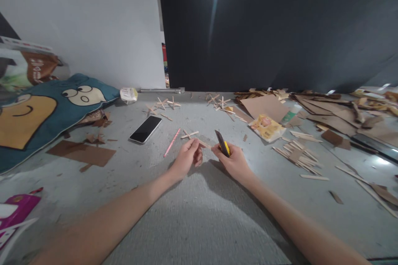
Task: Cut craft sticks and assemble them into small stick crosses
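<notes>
Between the fingertips of my left hand (187, 157) is one end of a thin wooden craft stick (204, 144), which points right toward my other hand. My right hand (234, 161) is closed around a black and yellow utility knife (224, 144), its dark end pointing up and left. The fingertips of that hand are at or very near the stick's far end; whether they touch it I cannot tell. Just beyond my left hand lie crossed craft sticks (189, 134) and a pink patterned pencil (171, 143).
A phone (146, 128) lies left of the pencil. Small stick assemblies (168, 103) stand farther back. On the right are a yellow packet (266, 127), a glue bottle (291, 114), loose sticks (297, 155) and cardboard pieces (323, 109). A teal cushion (70, 112) occupies the left.
</notes>
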The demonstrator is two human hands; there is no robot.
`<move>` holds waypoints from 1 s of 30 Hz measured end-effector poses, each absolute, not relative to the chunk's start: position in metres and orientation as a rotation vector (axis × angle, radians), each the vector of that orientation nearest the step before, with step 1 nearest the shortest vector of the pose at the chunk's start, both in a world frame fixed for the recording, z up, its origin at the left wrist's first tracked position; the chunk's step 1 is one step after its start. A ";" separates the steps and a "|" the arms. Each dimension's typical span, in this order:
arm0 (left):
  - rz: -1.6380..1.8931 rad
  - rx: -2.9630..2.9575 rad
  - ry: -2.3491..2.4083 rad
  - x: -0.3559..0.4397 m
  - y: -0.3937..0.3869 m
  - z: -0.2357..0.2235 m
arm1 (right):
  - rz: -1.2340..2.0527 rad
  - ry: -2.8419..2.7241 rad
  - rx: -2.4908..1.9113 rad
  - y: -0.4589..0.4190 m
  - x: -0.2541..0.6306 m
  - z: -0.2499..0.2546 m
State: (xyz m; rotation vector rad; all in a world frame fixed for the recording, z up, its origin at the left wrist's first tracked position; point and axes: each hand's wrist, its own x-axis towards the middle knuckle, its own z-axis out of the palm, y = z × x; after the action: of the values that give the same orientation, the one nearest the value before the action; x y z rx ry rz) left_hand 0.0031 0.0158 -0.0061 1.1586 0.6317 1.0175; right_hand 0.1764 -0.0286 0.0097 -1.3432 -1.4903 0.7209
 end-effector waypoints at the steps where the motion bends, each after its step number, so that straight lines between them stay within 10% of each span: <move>1: 1.021 1.163 0.637 0.003 0.016 -0.006 | 0.723 -1.482 -1.344 -0.029 0.176 0.009; 30: 0.638 1.531 0.654 0.000 0.004 0.002 | 0.556 -1.474 -1.425 -0.028 0.187 0.011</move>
State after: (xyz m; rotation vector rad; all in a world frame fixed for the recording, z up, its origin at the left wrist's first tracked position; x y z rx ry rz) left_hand -0.0003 0.0045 0.0024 1.5309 0.6536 0.6376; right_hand 0.1870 -0.0284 0.0111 -1.4248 -1.4736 0.5563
